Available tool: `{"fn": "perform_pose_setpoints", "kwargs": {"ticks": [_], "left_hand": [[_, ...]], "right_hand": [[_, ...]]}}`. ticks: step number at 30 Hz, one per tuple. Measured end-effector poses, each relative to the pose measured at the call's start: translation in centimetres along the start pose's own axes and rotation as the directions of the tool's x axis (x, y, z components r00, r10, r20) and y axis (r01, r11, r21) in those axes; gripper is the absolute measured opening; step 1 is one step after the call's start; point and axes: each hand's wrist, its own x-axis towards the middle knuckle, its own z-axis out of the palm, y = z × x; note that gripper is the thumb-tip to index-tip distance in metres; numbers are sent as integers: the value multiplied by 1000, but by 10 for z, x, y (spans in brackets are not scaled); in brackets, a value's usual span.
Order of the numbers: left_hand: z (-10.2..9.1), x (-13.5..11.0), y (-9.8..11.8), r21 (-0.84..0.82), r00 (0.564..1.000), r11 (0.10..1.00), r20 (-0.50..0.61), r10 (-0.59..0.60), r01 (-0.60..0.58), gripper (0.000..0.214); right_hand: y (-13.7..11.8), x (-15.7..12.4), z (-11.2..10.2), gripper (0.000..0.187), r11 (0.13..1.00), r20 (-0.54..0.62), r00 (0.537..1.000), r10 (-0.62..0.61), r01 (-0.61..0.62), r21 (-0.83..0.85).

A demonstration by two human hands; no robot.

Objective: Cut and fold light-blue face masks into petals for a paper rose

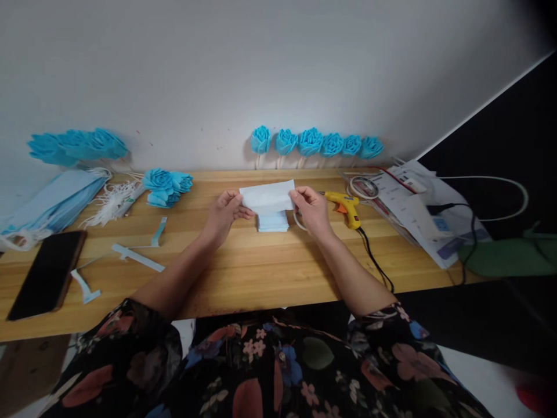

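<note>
Both hands hold one white rectangular sheet stretched between them above the wooden table. My left hand pinches its left end and my right hand pinches its right end. Just under the sheet lies a small stack of pale blue pieces. A row of blue fabric roses leans against the wall behind.
A yellow glue gun with a black cord lies right of my right hand. Papers and cables fill the right end. At left are blue face masks, loose roses, cut strips and a dark phone.
</note>
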Motion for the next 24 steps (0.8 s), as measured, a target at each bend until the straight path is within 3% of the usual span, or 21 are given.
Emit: {"fn": "perform_pose_setpoints", "kwargs": {"ticks": [7, 14, 20, 24], "left_hand": [[-4, 3, 1, -39, 1000, 999, 13, 15, -14, 39], [2, -1, 1, -70, 998, 996, 43, -44, 47, 36], [-1, -2, 1, -128, 990, 989, 134, -51, 69, 42], [-3, -2, -4, -72, 987, 997, 159, -25, 37, 51]], "right_hand": [[-1, 1, -3, 32, 1000, -68, 998, -1, 2, 15], [0, 4, -5, 32, 999, -84, 996, 23, -19, 49], [0, 5, -5, 32, 996, -98, 995, 35, -27, 80], [1, 4, -6, 30, 996, -105, 993, 45, -37, 78]]}}
